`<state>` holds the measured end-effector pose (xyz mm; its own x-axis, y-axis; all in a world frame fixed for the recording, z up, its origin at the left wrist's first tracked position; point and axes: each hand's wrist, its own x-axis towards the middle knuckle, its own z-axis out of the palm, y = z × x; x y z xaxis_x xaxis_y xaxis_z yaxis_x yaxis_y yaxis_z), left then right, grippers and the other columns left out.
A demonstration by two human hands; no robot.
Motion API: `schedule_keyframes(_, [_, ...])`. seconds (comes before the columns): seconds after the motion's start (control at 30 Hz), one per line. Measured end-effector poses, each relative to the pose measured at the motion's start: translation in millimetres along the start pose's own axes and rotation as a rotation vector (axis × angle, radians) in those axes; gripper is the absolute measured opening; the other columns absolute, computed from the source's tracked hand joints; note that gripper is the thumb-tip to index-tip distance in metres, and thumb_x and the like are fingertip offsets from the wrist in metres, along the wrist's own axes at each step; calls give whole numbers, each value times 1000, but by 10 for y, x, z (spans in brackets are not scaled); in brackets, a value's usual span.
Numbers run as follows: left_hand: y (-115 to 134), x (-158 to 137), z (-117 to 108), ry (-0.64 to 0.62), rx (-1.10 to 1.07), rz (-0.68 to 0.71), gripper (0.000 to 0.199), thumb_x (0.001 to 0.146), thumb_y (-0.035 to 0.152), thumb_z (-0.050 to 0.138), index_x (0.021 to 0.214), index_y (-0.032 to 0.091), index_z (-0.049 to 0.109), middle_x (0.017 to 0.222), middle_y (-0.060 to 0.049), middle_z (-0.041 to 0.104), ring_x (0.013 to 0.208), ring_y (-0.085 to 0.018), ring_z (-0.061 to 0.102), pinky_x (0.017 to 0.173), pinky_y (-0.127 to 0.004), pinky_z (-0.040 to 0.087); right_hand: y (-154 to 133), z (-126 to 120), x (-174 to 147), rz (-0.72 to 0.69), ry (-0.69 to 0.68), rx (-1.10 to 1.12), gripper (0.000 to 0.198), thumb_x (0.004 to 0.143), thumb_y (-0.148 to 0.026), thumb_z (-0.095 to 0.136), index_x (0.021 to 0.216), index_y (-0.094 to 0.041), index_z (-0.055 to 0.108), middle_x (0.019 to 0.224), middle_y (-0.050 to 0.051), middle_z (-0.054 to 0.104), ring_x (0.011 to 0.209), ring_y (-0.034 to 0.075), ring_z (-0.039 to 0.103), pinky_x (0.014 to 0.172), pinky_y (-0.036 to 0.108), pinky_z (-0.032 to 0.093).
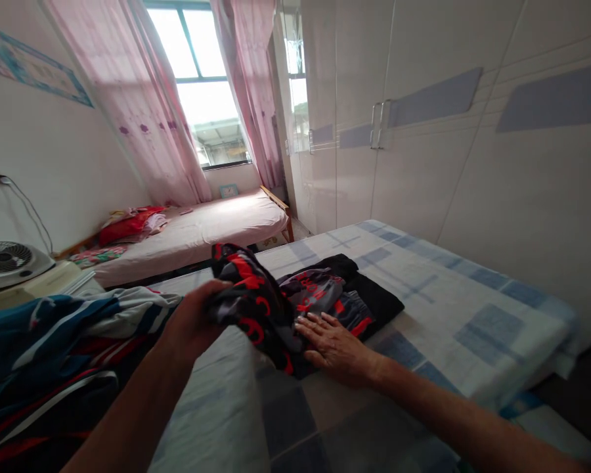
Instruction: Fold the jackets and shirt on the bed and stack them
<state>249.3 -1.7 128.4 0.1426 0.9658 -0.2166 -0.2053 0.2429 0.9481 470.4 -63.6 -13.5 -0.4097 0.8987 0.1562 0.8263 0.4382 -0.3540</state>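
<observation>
Dark garment (259, 295), one side in left hand (199, 318), other beneath right hand (337, 348)

One wide view, from a camera on the person's head, looks forward and down across a bed (426, 279). The left hand (200, 312) and right hand (339, 348) show close to the lens, low in the middle; a wardrobe (423, 171) runs along the right, and a window (207, 89) stands far off, upper left.
</observation>
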Motion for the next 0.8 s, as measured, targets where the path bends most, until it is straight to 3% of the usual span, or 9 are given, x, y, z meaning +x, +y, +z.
schedule_keyframes(0.13, [-145,456,970,-453,190,67,13,77,19,54,84,10,60,69,-4,63,53,-9,60,54,-20,52,-63,43,-308,58,65,-17,59,90,-40,41,144,-17,31,148,9,31,137,24,24,113,44,17])
schedule_keyframes(0.2, [-369,607,1361,-551,287,86,25,81,30,54,93,10,60,76,-8,65,63,-13,64,61,-26,54,-110,58,-507,91,100,-49,64,86,-36,47,143,-12,31,148,13,29,137,27,23,113,44,19])
schedule_keyframes(0.27, [-636,650,1567,-592,523,232,37,85,41,48,106,12,58,90,-11,66,79,-19,66,74,-34,54,-169,10,-717,100,92,-43,62,82,-32,52,138,-11,40,144,16,37,133,29,33,109,43,28])
schedule_keyframes(0.37, [-1045,535,1506,-626,684,401,36,80,37,57,109,16,61,115,-11,62,113,-25,54,103,-42,36,-253,-197,-971,71,54,64,36,81,-20,48,115,-20,61,113,8,66,101,22,62,89,32,48])
schedule_keyframes(0.43, [-1298,403,1330,-671,925,625,37,81,36,56,114,20,61,131,-10,53,129,-27,39,112,-44,21,-251,-363,-1046,50,144,122,32,83,-15,42,106,-24,63,99,3,70,88,16,65,81,27,50])
schedule_keyframes(0.57, [-1641,213,1088,-687,1401,959,55,85,41,52,135,21,43,146,-10,37,138,-28,24,113,-50,13,24,-503,-948,175,454,107,33,89,-24,40,117,-22,58,120,7,62,112,19,55,97,35,43])
schedule_keyframes(0.7, [-1541,270,1035,-828,1349,967,52,84,44,52,132,26,47,142,-7,43,132,-23,37,111,-42,26,505,-407,-795,399,477,137,34,90,-33,37,108,-19,63,115,8,64,111,21,56,98,39,43])
schedule_keyframes(0.73, [-1448,337,1002,-792,1286,952,44,86,41,50,127,28,52,140,-5,47,128,-21,42,109,-39,30,618,-390,-787,447,510,131,36,90,-34,36,108,-18,63,117,9,63,111,21,56,98,39,43])
schedule_keyframes(0.8, [-1235,545,879,-529,1129,872,34,86,34,48,119,29,59,136,-2,50,125,-19,45,108,-35,32,814,-391,-801,547,600,50,41,89,-38,38,116,-15,59,125,11,57,118,24,50,102,41,39])
